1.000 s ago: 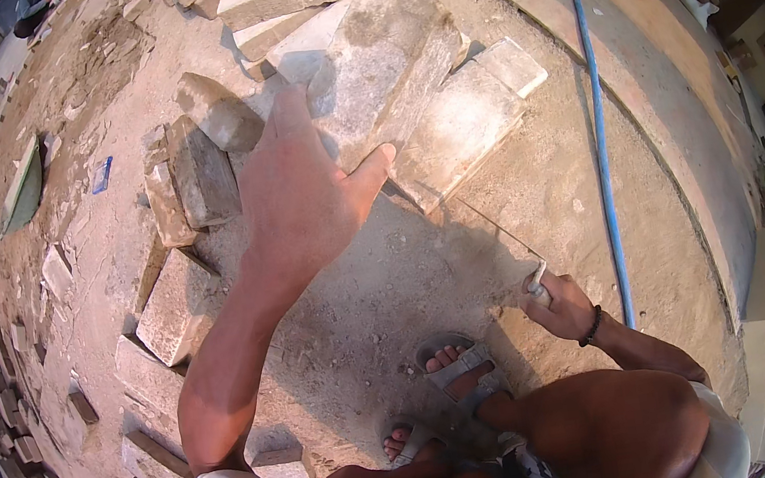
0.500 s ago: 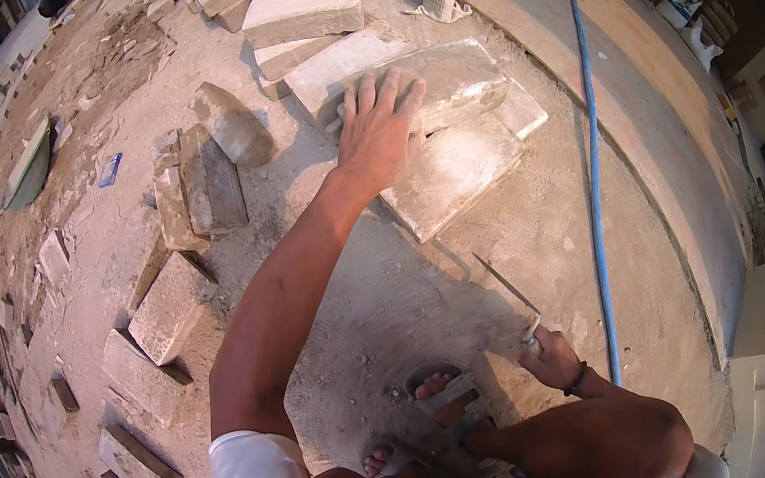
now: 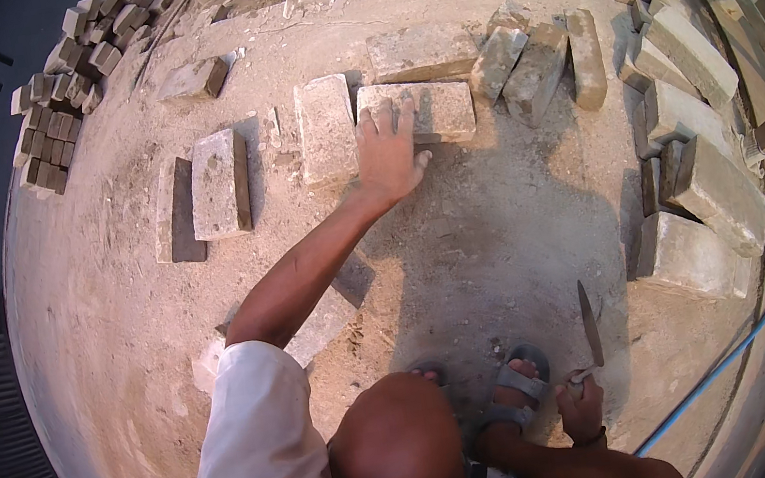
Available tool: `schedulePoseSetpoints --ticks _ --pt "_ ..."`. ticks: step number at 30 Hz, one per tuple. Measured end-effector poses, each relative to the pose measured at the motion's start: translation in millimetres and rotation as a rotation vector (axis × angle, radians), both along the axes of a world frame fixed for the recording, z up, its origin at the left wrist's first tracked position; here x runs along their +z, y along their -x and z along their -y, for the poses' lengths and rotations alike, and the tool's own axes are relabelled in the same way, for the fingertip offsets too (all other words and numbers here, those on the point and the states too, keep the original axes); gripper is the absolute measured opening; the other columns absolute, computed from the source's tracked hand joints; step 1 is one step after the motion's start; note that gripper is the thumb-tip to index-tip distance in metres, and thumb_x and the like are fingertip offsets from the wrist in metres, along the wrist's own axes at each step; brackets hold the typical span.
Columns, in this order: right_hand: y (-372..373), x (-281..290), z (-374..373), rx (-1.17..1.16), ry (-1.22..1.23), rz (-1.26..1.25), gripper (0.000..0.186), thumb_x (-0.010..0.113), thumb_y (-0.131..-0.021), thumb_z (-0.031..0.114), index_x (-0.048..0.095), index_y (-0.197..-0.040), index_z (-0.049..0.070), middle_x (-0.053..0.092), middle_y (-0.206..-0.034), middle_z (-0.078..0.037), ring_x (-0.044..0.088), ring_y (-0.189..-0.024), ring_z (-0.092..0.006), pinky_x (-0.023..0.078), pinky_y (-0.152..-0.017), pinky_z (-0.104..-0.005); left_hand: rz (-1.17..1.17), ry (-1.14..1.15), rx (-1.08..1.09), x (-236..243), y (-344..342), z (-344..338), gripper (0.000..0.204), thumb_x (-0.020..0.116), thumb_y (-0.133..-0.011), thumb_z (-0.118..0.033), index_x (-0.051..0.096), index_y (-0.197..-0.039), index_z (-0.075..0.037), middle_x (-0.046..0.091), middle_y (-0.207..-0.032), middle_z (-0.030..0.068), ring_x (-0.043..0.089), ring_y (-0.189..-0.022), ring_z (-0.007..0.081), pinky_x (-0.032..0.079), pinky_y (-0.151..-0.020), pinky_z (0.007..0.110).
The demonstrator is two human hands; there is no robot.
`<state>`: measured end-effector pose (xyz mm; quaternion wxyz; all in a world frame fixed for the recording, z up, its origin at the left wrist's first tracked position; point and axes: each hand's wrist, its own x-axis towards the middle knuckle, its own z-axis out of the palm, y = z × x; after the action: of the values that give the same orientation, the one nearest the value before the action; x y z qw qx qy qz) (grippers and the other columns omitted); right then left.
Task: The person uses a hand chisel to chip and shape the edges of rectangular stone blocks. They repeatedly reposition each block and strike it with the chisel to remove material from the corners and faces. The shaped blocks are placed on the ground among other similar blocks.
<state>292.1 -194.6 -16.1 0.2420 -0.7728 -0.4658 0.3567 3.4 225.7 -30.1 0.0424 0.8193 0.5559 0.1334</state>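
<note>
Under the left hand [image 3: 388, 160], in the head view, lies a block [image 3: 448, 112]. The fingers are spread over its top, not wrapped round it; the right hand [image 3: 582, 409], well apart, is closed round a trowel [image 3: 590, 322]. The block looks heavy, stiff and gritty rather than slippery, and its corners might chip. Its long sides seem the best hold, the near one being freer. Just left of the left hand, a second block [image 3: 326, 128] crowds one end; beyond the fingers, a third block [image 3: 423, 50] hems the far side; to their right, tilted blocks [image 3: 500, 63] stand by the other end. A sandal [image 3: 521, 382] is left of the right hand, a hose [image 3: 727, 360] to its right.
</note>
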Motion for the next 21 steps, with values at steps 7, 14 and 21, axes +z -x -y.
schedulePoseSetpoints --ticks 7,14,21 --pt "-6 -16 -27 0.112 -0.041 -0.030 0.027 0.071 -0.083 0.019 0.059 -0.097 -0.001 0.061 -0.064 -0.008 0.061 -0.057 -0.0194 0.048 -0.056 -0.0338 0.333 0.071 0.747 -67 60 33 0.126 0.091 -0.067 -0.038 0.008 -0.157 -0.004 0.015 -0.152 0.0397 0.029 -0.135 0.0548 0.027 -0.113 0.057" --pt "29 19 -73 0.167 0.019 -0.184 0.028 0.070 -0.084 0.021 0.060 -0.096 -0.001 0.069 -0.081 -0.013 0.068 -0.071 -0.0248 0.052 -0.066 -0.0370 0.419 -0.022 0.793 -78 46 18 0.123 0.093 -0.060 -0.030 0.019 -0.154 -0.004 0.026 -0.143 0.0372 0.032 -0.132 0.0502 0.029 -0.113 0.052" --pt "25 23 -76 0.210 0.187 -0.122 0.031 0.065 -0.086 0.021 0.057 -0.106 -0.002 0.076 -0.093 -0.013 0.072 -0.079 -0.0263 0.056 -0.071 -0.0383 0.214 0.007 0.489 63 123 -8 0.102 0.085 -0.055 -0.030 0.038 -0.143 -0.006 0.049 -0.119 0.0258 0.050 -0.115 0.0414 0.043 -0.099 0.051"
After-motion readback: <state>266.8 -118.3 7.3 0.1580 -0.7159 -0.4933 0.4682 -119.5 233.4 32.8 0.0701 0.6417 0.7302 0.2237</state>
